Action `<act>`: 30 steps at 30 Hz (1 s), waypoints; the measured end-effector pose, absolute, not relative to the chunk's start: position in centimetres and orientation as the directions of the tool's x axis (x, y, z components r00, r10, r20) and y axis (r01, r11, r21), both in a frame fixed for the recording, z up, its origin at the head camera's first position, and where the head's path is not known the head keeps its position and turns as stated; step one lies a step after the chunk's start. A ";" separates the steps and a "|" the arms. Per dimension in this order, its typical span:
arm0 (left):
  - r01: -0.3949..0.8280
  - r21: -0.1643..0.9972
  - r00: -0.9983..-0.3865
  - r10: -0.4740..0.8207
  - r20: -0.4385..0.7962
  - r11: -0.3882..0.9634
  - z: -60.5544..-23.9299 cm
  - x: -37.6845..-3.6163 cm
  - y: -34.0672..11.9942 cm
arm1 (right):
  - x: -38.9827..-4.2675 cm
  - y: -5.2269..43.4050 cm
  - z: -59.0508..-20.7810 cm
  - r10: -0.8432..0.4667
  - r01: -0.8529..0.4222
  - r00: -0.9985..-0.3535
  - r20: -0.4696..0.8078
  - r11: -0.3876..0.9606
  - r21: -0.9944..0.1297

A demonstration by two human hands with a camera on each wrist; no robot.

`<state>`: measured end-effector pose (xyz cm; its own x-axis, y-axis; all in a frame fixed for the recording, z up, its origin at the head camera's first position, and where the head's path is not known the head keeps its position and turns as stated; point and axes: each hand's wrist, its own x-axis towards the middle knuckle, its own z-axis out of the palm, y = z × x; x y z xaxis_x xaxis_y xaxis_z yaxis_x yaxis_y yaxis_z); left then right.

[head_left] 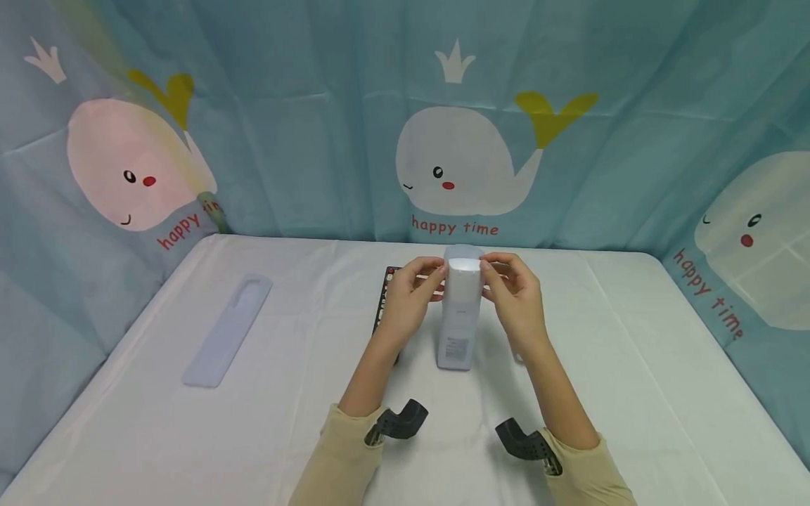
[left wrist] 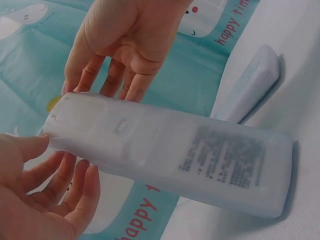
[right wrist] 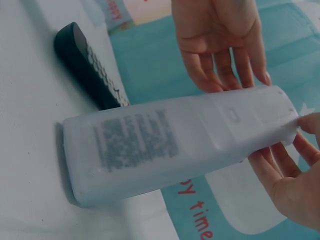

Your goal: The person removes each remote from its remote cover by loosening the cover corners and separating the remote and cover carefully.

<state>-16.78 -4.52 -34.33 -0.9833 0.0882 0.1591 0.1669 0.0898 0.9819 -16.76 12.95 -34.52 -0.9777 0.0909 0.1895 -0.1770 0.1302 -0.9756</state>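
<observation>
A white remote control point(head_left: 464, 281) in a translucent sleeve point(head_left: 457, 358) stands tilted between the hands, its lower end on the table. Its back faces the head camera, and a blurred block of dark print shows through the sleeve. My left hand point(head_left: 408, 295) pinches the sleeved remote's upper end from the left, with the thumb point(left wrist: 37, 145) along its edge. On the opposite side, my right hand point(head_left: 515, 295) grips the same end between thumb and fingers. Above the remote's white end, the sleeve's clear rim point(head_left: 462, 251) sticks out.
A black remote control point(head_left: 382, 299) lies partly behind the left hand and forearm. Farther left, a flat translucent sleeve point(head_left: 228, 330) rests on the white tablecloth point(head_left: 126, 436). A pale, slim object point(left wrist: 255, 80) lies by the right forearm, mostly hidden in the head view. A whale-print curtain point(head_left: 304, 176) surrounds the table.
</observation>
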 end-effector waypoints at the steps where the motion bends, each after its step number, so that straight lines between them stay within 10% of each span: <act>1: 0.169 0.981 -0.983 0.092 0.160 0.091 -34.4 -16.8 -4.5 | -16.7 13.0 -34.5 0.084 -0.183 -0.977 0.196 0.144 -0.973; 30: 0.119 0.993 -0.991 0.057 0.118 0.017 -34.2 -16.9 -4.6 | -16.5 13.8 -34.4 -0.134 -0.300 -0.954 0.269 0.364 -0.882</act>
